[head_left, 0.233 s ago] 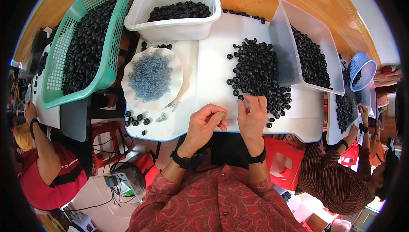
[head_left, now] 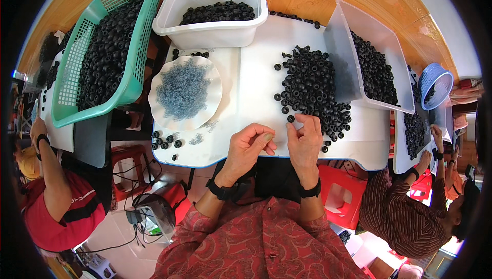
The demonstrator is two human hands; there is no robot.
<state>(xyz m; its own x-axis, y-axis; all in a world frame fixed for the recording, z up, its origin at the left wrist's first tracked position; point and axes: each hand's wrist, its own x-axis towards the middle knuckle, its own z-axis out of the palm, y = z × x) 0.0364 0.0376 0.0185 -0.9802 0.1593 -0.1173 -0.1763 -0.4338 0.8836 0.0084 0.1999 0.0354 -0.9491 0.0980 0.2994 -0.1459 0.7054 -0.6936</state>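
Note:
My left hand [head_left: 250, 148] is held over the table's front edge, thumb and forefinger pressed together. Whatever sits between those fingertips is too small to make out. To its right, my right hand [head_left: 306, 143] has its thumb and forefinger at a small round black piece [head_left: 291, 118], pinched at the near left edge of a heap. That heap of black ring-like pieces [head_left: 310, 81] spreads beyond my right hand. On the left a white wavy-rimmed plate [head_left: 215, 94] carries a mound of tiny bluish-grey clear bits [head_left: 182, 89].
Behind stand a green basket [head_left: 134, 74] and a white tub [head_left: 215, 38], both with black pieces. A translucent bin [head_left: 346, 48] lies tilted at right. Loose black pieces [head_left: 164, 141] dot the front left. Co-workers sit either side; a red stool [head_left: 338, 197] is below.
The view shifts slightly. The black piece at my right fingertips shows more fully now. My left hand keeps its pinch almost unmoved.

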